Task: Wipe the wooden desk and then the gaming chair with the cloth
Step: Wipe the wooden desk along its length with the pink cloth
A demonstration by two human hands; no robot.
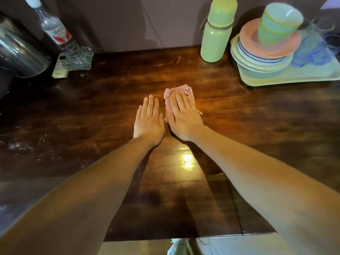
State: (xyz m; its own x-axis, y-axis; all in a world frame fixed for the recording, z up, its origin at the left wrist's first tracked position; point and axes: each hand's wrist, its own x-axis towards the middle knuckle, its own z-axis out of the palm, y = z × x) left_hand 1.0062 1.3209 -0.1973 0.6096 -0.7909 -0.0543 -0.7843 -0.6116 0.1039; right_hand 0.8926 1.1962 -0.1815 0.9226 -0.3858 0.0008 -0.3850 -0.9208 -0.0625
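The dark wooden desk (92,111) fills most of the view. A small pink cloth (184,88) lies near its middle. My right hand (182,116) presses flat on the cloth with straight fingers, covering most of it. Just to its left, my left hand (149,122) rests flat on the bare wood with fingers straight and together, thumb close to the right hand. The gaming chair is not in view.
A green flask (217,32) stands at the back. Right of it a pale tray (294,78) holds stacked plates (265,52), a green cup and blue glasses. A clear bottle (55,30) and a metal vessel (20,54) stand at back left. The desk's front edge (184,238) lies below.
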